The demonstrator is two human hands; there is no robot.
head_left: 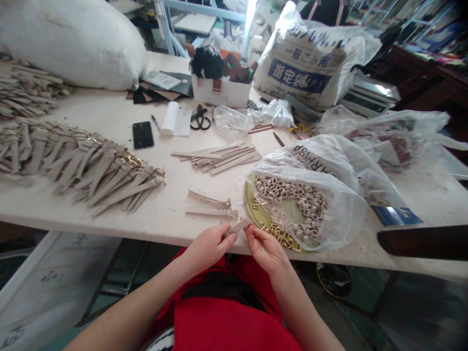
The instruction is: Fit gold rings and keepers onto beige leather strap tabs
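Note:
A short beige strap [238, 227] is pinched in my left hand [212, 243] above the table's front edge. The fingertips of my right hand [265, 247] are pressed together at the strap's far end; whether they hold a small part there is hidden. Just beyond my hands lie two beige straps with gold buckles [210, 211]. To the right, a yellow-green tray [252, 207] bears small beige strap loops [272, 189] and gold buckles [280, 235], partly under a clear plastic bag [343, 195]. Several plain beige strips [226, 157] lie farther back.
A big heap of buckled straps [84, 156] covers the table's left side. Behind are a phone [143, 135], black scissors [200, 119], a white box [221, 91] and a large printed sack [310, 63]. A dark bar [420, 242] juts in at the right.

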